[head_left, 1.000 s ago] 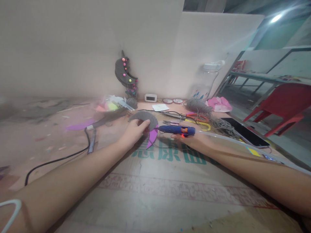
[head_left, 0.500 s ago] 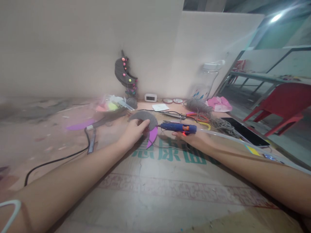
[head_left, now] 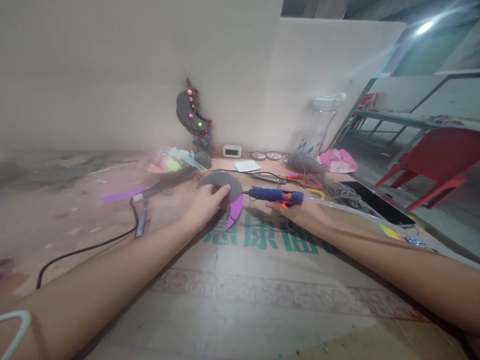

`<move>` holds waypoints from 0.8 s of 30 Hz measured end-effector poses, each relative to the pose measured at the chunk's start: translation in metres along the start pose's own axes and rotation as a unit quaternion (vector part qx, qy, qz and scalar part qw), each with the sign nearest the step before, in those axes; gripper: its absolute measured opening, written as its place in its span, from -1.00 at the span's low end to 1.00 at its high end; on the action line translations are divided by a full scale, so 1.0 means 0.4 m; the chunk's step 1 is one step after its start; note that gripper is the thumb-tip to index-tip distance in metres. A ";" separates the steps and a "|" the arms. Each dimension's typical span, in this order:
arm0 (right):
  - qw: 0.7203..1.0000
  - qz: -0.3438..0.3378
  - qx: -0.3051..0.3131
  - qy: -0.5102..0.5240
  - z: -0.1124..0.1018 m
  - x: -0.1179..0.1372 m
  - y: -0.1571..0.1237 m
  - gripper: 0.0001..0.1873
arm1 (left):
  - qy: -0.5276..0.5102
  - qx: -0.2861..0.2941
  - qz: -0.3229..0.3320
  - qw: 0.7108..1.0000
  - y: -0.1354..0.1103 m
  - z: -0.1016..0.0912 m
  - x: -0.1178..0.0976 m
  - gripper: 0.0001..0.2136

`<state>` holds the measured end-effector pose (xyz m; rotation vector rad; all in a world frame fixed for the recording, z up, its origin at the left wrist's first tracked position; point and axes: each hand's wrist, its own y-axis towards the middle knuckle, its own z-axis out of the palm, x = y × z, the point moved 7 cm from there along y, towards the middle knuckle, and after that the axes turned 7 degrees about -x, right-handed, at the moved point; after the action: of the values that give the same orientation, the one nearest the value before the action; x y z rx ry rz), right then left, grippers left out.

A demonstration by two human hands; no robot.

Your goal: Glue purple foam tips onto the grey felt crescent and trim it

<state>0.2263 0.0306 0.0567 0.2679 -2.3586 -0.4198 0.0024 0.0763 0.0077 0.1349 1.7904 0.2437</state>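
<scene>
My left hand [head_left: 207, 204] is closed on a crescent moon shape [head_left: 234, 186], its upper part wrapped in grey yarn. The crescent's lower tip is bare purple and points down toward the table. In my right hand [head_left: 300, 212] is a blue glue gun [head_left: 275, 196], held level with a red light glowing on its underside. The gun's nozzle touches or almost touches the crescent's right edge, at the border between yarn and purple. A clear glue stick [head_left: 337, 203] trails out of its back end. Grey yarn runs from the crescent across the table.
Behind stand a white digital clock [head_left: 232, 151], a clear bottle [head_left: 317, 127] and a grey yarn ball [head_left: 306, 164]. Scissors [head_left: 305, 181] and a phone [head_left: 375, 202] lie right. Another purple crescent [head_left: 123, 193] and a utility knife [head_left: 141, 218] lie left. A decorated grey moon [head_left: 189, 112] hangs on the wall.
Almost nothing differs. The view has shifted very slightly, while both hands, the crescent and the glue gun keep their places relative to each other.
</scene>
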 end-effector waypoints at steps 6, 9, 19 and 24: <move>1.000 -0.012 -0.016 -0.011 0.002 -0.009 0.009 -0.70 | 0.000 -0.010 -0.015 1.000 0.001 -0.003 0.005 -0.64; 0.999 -0.002 -0.015 -0.034 0.006 -0.024 0.013 -0.66 | -0.003 -0.011 -0.012 1.000 0.003 -0.002 0.005 -0.65; 0.999 -0.030 -0.029 0.007 -0.030 -0.002 0.029 -0.69 | -0.019 -0.013 -0.009 1.000 -0.005 -0.002 -0.012 -0.69; 0.999 -0.009 -0.036 0.009 -0.085 0.009 0.066 -0.55 | 0.004 -0.047 -0.010 0.999 -0.008 -0.012 -0.023 -0.70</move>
<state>0.2452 0.0462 0.0922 0.2570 -2.3199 -0.5081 -0.0001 0.0708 0.0166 0.0489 1.7833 0.3137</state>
